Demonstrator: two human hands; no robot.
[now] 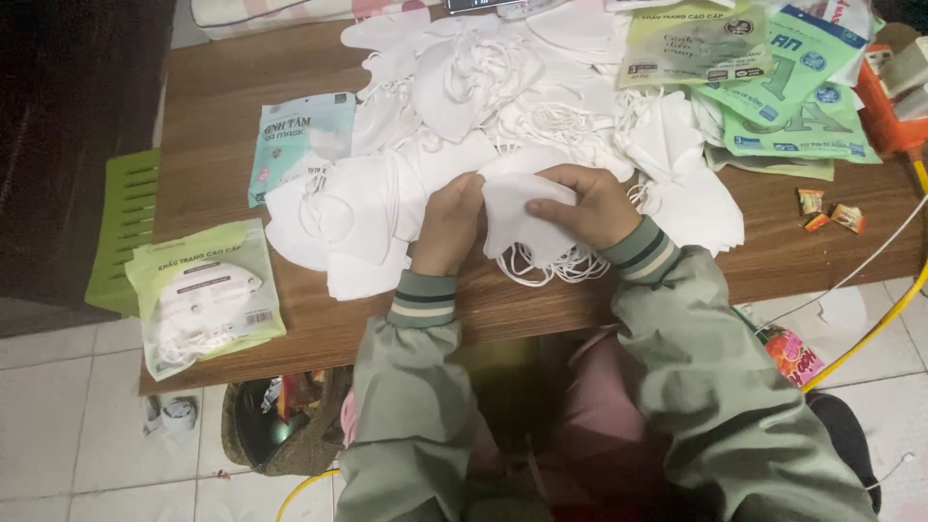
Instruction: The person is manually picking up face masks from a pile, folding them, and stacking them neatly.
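Both my hands hold one folded white face mask (517,220) above the near side of a low wooden table (227,97). My left hand (449,224) grips its left edge and my right hand (585,205) pinches its top and right side. White ear loops (543,268) dangle below the mask. A big heap of loose white masks (483,92) spreads across the table behind my hands. More flat white masks (338,222) lie just left of my left hand.
A filled light-green mask packet (203,295) lies at the table's near left corner, a pale blue packet (295,140) behind it. Green empty packets (773,87) pile at the far right. Candy wrappers (829,213), a yellow cable (875,329), a green stool (124,227) and a floor basket (280,425) surround.
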